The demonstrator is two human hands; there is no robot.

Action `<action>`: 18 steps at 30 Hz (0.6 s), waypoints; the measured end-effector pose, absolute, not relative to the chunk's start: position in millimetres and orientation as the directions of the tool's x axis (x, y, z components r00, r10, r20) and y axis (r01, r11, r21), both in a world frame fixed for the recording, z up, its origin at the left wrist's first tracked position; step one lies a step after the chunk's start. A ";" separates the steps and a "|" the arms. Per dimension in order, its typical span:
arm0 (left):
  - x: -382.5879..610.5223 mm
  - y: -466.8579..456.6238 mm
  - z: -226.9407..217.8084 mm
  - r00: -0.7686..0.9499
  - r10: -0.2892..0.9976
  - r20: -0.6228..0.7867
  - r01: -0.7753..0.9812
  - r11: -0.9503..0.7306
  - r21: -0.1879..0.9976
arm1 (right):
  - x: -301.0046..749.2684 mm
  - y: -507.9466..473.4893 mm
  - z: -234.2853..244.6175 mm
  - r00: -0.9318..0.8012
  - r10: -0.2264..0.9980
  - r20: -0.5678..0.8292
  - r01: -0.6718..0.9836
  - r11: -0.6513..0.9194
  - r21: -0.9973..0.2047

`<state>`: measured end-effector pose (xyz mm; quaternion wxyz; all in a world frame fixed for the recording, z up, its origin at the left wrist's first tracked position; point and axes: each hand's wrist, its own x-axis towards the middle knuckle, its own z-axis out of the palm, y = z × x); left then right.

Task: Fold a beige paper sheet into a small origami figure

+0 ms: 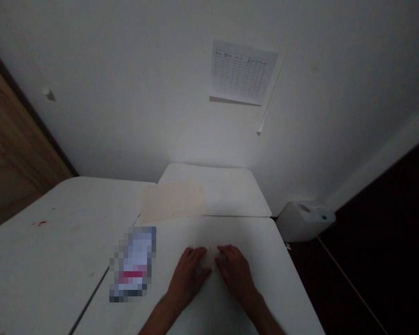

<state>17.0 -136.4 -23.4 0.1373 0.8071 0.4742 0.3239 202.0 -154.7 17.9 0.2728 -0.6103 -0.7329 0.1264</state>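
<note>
White folding table (282, 274), dim room corner. Left hand (188, 277), right hand (235, 274) flat, fingers (197, 254) spread, unclenched, resting on pale sheet (211, 257); pixelated packet (132, 265) beside left hand.

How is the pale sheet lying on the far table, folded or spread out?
Spread out: the sheet lies flat and wide on the far table, no fold showing, though doubling can't be ruled out.

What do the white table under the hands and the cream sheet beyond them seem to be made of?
The white table looks like moulded plastic: smooth, matte, with softly rounded corners, though the dim light leaves this open. The cream sheet looks like thin paper or light fabric: it lies flat with a dull surface and no visible weave, and the picture cannot settle which.
</note>
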 end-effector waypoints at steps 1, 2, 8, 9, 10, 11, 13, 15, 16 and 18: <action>17.5 -136.0 -22.5 0.336 0.860 0.384 0.667 -0.505 0.547 | 198.9 -152.5 17.0 -0.101 0.965 0.241 0.810 0.220 -0.543; 17.9 -135.4 -21.3 0.334 0.865 0.374 0.656 -0.498 0.567 | 196.1 -150.9 15.4 -0.091 0.967 0.237 0.799 0.214 -0.562; 19.0 -132.5 -12.9 0.303 0.889 0.342 0.549 -0.457 0.700 | 188.4 -142.2 -0.7 0.060 0.967 0.249 0.693 0.139 -0.707; 19.0 -133.0 -11.5 0.307 0.889 0.341 0.523 -0.456 0.720 | 188.7 -140.2 -2.4 0.070 0.967 0.244 0.667 0.137 -0.733; 18.9 -133.7 -10.0 0.314 0.886 0.342 0.495 -0.460 0.737 | 189.1 -138.3 -3.1 0.072 0.968 0.242 0.639 0.142 -0.756; 18.9 -134.5 -8.6 0.323 0.881 0.347 0.468 -0.467 0.750 | 189.6 -136.9 -3.1 0.065 0.967 0.245 0.610 0.155 -0.777; 18.9 -136.1 -6.2 0.338 0.868 0.363 0.422 -0.485 0.766 | 190.2 -135.7 -0.8 0.042 0.965 0.260 0.553 0.195 -0.810; 19.2 -136.4 -4.6 0.322 0.866 0.382 0.401 -0.491 0.774 | 190.3 -137.0 3.5 0.020 0.962 0.274 0.507 0.226 -0.832; 19.2 -135.8 -4.0 0.304 0.871 0.385 0.399 -0.484 0.779 | 190.2 -138.4 6.1 0.007 0.960 0.280 0.491 0.241 -0.837; 19.2 -133.2 -2.7 0.268 0.886 0.378 0.406 -0.460 0.789 | 190.0 -141.8 11.8 -0.014 0.953 0.302 0.473 0.273 -0.838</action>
